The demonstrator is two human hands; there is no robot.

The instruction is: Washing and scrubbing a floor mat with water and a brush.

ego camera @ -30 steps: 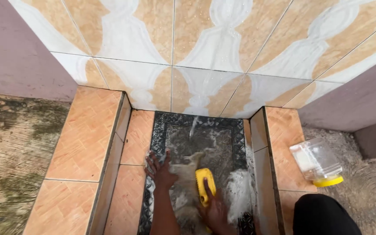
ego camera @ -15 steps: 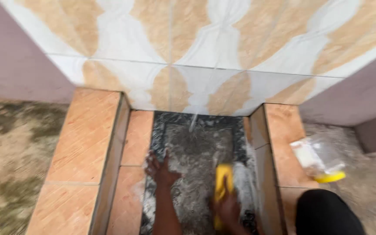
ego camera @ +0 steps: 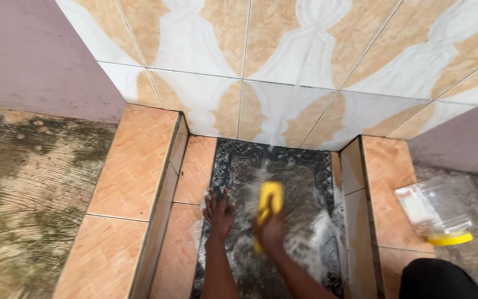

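Note:
A dark patterned mat (ego camera: 305, 166) lies wet and soapy in a sunken tiled basin. My right hand (ego camera: 272, 230) grips a yellow scrub brush (ego camera: 266, 205) and presses it on the middle of the mat. Beside it, my left hand (ego camera: 218, 213) lies flat with fingers spread on the mat's left edge. A thin stream of water (ego camera: 269, 147) falls onto the far end of the mat. White foam (ego camera: 319, 232) covers the mat to the right of the brush.
Orange tiled ledges (ego camera: 134, 166) flank the basin on both sides, under a patterned tile wall (ego camera: 283, 61). A clear plastic jar with a yellow lid (ego camera: 435, 216) lies on its side at the right. Mossy concrete ground (ego camera: 23, 188) spreads to the left. My dark-clad knee (ego camera: 441, 279) shows at lower right.
My right hand has pushed the yellow brush forward, up the mat toward the wall. My left hand stays pressed on the mat's left edge. The view has shifted.

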